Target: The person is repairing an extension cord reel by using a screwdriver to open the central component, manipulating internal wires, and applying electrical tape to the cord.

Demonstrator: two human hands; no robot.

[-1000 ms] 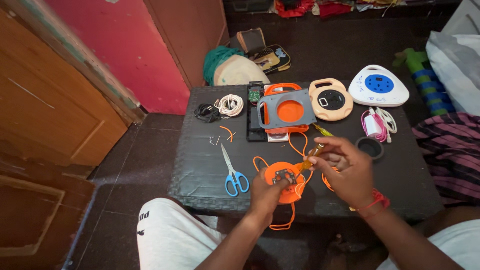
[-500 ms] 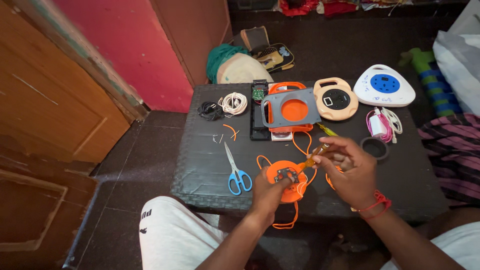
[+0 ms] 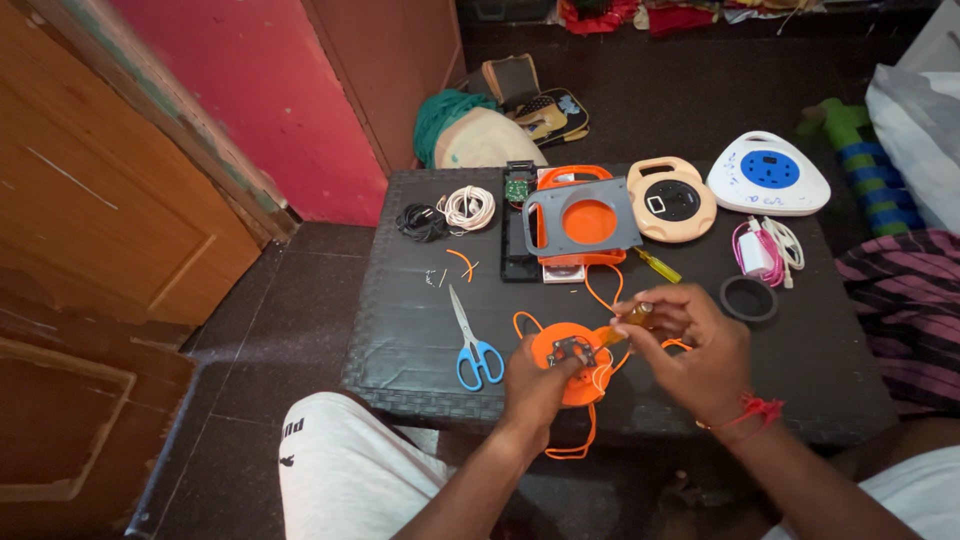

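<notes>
My left hand (image 3: pixel 535 385) grips an orange round reel part (image 3: pixel 563 357) with a small dark socket piece on its face, near the front edge of the low black table (image 3: pixel 400 330). An orange cable (image 3: pixel 600 292) trails from the reel across the table and loops below the edge. Just to the right, my right hand (image 3: pixel 690 345) holds an amber-handled screwdriver (image 3: pixel 622 325) with its tip pointing at the reel's face. A red thread is tied round my right wrist.
Blue-handled scissors (image 3: pixel 470 340) lie left of the reel. Behind are a grey-and-orange reel housing (image 3: pixel 580 218), a tan round cover (image 3: pixel 671 200), a white-and-blue socket unit (image 3: pixel 768 174), a second screwdriver (image 3: pixel 660 265), a black tape roll (image 3: pixel 748 298), coiled white and black cords (image 3: pixel 467 208), and a pink-and-white charger (image 3: pixel 760 250).
Both hands stay on the reel; my right hand has shifted slightly while working the screwdriver at the reel's face. The view has tilted a little.
</notes>
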